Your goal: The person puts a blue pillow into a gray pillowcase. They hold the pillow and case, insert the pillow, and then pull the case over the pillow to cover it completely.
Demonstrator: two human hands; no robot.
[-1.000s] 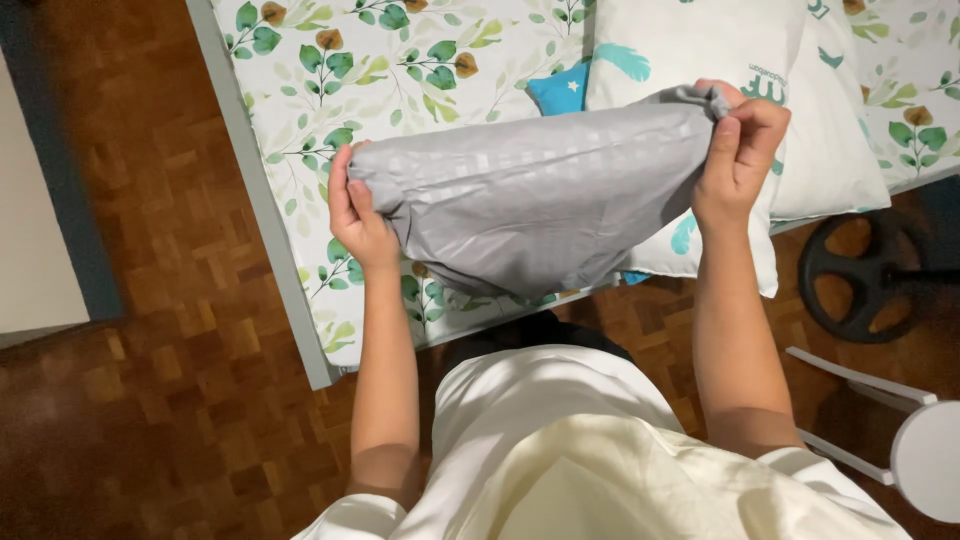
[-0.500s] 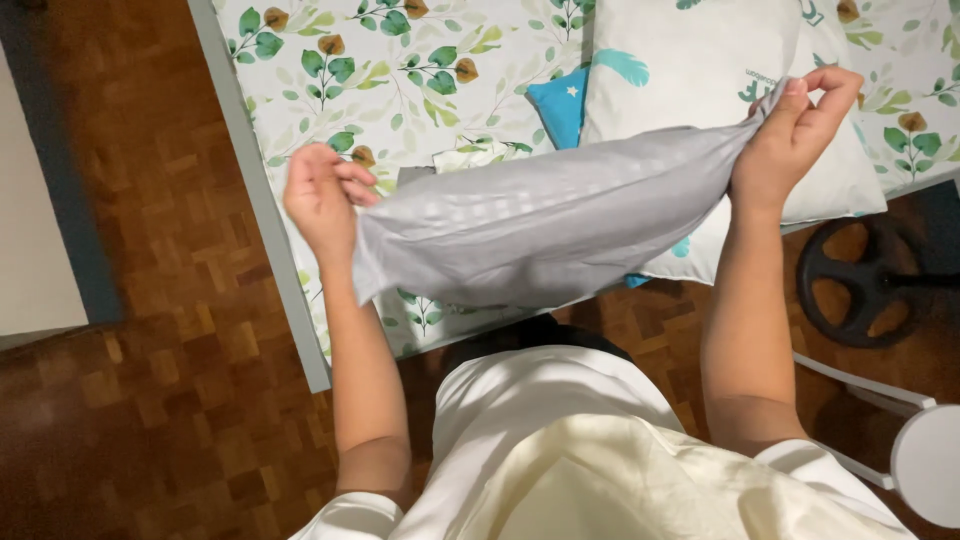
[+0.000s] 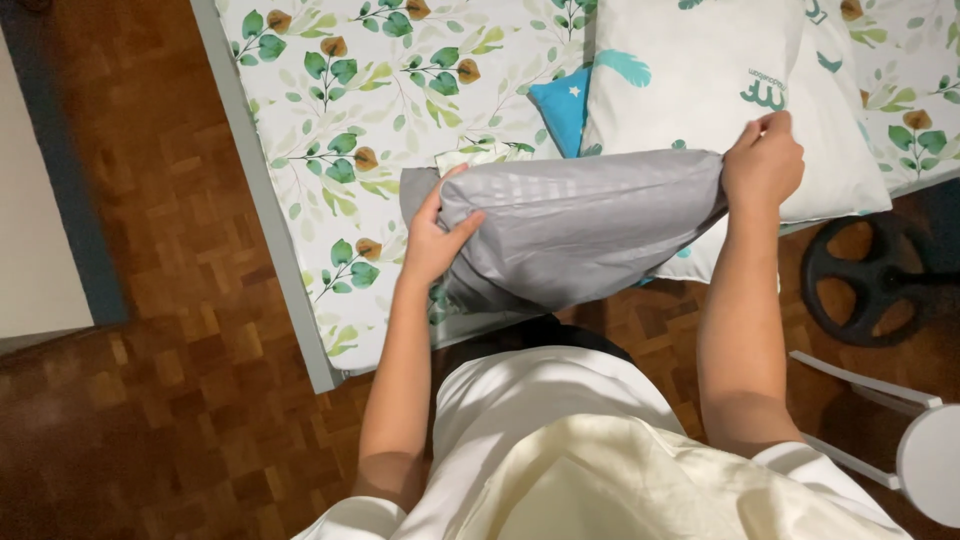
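Grey pillowcase (image 3: 580, 225): plain grey cloth with a faint stripe, stretched sideways between both hands, held in the air above the near edge of the bed and in front of the person's chest. Its lower edge sags toward the body.

Left hand (image 3: 435, 240): at the left end of the pillowcase, palm laid against the cloth, thumb and fingers spread and curled around the end; a fold of the cloth shows behind the fingers. The hand grips the cloth.

Right hand (image 3: 762, 165): at the upper right corner of the pillowcase, fingers pinched together on the cloth, held higher than the left hand.

Bed (image 3: 400, 90): covered with a white sheet printed with green and brown leaves; grey edge along the near side. It lies beneath and beyond the pillowcase.

White pillow (image 3: 720, 70): on the bed, behind the right hand, with teal markings.

Blue pillow (image 3: 562, 105): small part showing just left of the white pillow.

Wooden floor (image 3: 150, 400): dark parquet, left of the bed and below it.

Black wheel-shaped thing (image 3: 875, 280): on the floor to the right.

White stool (image 3: 930, 465): lower right corner, partly out of view.
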